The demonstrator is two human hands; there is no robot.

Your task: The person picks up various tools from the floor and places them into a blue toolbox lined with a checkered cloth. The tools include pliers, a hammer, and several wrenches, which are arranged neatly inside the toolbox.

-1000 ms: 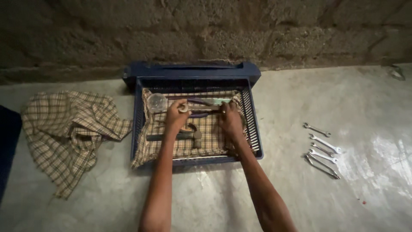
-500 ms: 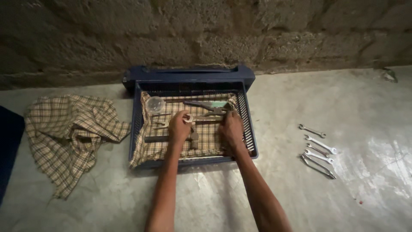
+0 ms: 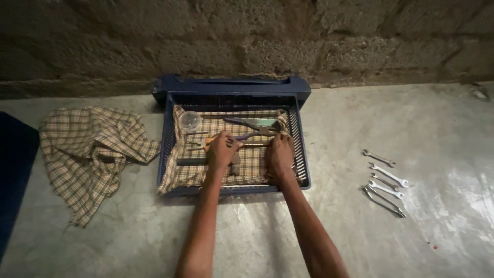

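Observation:
A dark blue plastic tray [image 3: 302, 154] stands on the concrete floor by the wall, lined with a plaid cloth [image 3: 252, 163]. On the lining lie pliers [image 3: 252, 126], a hammer [image 3: 191, 161] and a small clear round container [image 3: 189, 120]. Both of my hands are inside the tray. My left hand [image 3: 222, 150] and my right hand [image 3: 279, 154] each close on one end of a long metal tool [image 3: 253, 145], held level just above the cloth. The tool's ends are hidden under my fingers. My left hand covers part of the hammer's head.
A second plaid cloth [image 3: 87, 149] lies crumpled on the floor left of the tray. Several wrenches [image 3: 386, 177] lie in a row on the floor to the right. A dark blue object [image 3: 15, 170] sits at the left edge. A rough block wall [image 3: 247, 41] rises behind the tray.
Both hands have drawn back from the tray's far side toward its middle, bringing the long metal tool with them. The pliers and the clear container are now uncovered.

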